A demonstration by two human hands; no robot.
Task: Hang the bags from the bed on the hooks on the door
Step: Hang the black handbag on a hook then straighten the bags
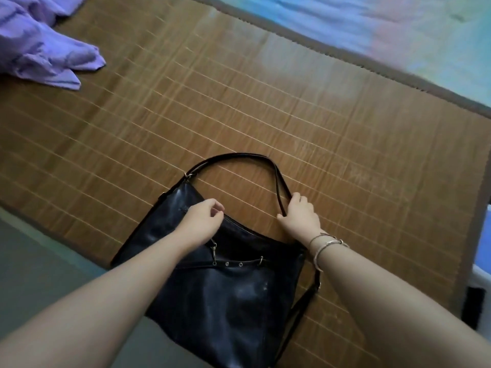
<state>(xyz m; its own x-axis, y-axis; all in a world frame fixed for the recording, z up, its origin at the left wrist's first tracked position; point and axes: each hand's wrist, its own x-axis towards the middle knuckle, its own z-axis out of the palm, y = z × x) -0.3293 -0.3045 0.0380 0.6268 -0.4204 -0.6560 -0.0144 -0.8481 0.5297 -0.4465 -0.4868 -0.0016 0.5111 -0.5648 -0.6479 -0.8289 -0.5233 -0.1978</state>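
A black leather shoulder bag lies flat on the bamboo mat that covers the bed, near its front edge. The bag's thin black strap arcs away from me over the mat. My right hand is closed on the strap near its right end, with bracelets on the wrist. My left hand hovers over the bag's top edge by the zip, fingers curled loosely and apart, with nothing in them. No door or hooks are in view.
A crumpled purple cloth lies at the mat's far left. A pale blue and pink sheet borders the mat at the top right. The grey-green bed edge runs along the lower left.
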